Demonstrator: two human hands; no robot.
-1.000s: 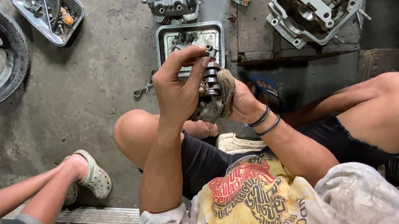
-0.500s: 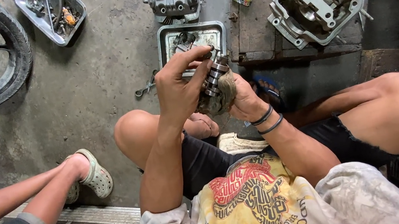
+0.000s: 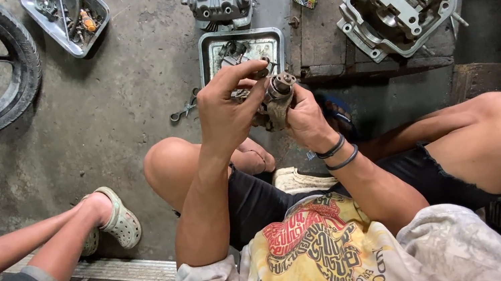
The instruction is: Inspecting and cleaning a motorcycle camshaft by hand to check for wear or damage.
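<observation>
gripping a small metal engine part [image 3: 276, 92], the right hand [image 3: 304, 118] is cradling it while the left hand [image 3: 225, 107] fingers, now lifted slightly, are pinching its top.

The small engine part [image 3: 277, 99] is a grimy metal piece, dull grey-brown, with a round, ring-shaped end facing up and toward the camera. It is held up in the air above the person's knees, between the left hand [image 3: 228, 107] and the right hand [image 3: 307, 121], tilted slightly. Its lower portion is hidden by the fingers, so its full shape cannot be told.
</observation>
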